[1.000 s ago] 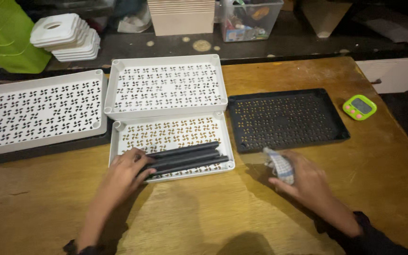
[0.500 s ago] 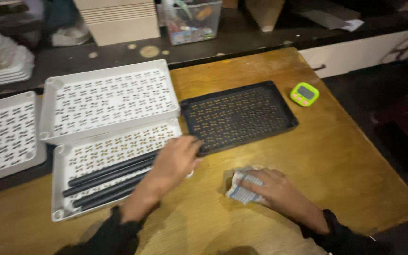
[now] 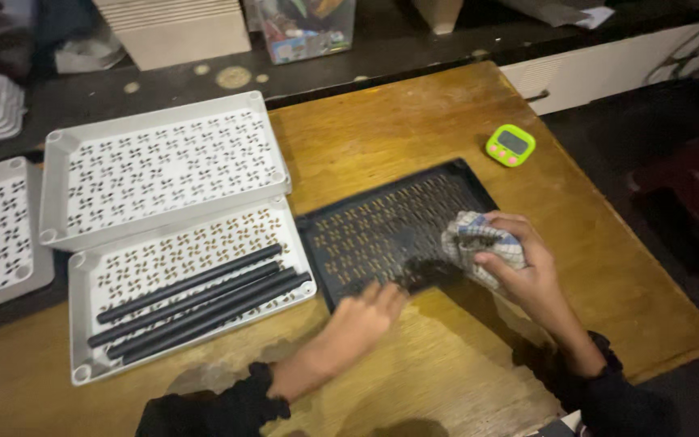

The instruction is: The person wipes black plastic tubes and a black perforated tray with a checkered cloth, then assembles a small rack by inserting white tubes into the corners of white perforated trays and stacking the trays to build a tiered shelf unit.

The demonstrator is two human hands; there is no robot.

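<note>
Wooden worktop [image 3: 414,137] under my view: my right hand [image 3: 519,263] is clamped on a crumpled checked cloth [image 3: 471,236], pressed against the black perforated plastic tray [image 3: 382,231]. My left hand [image 3: 362,320] lies flat, fingers loosely together, steadying its near edge. Wiping looks under way, I judge. Three white perforated trays; the nearest [image 3: 196,243] holds four black rods [image 3: 196,303].

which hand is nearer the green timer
Right. The right hand, gripping a cloth on the black tray, sits just below the timer; the left hand is farther, at the tray's front edge.
</note>
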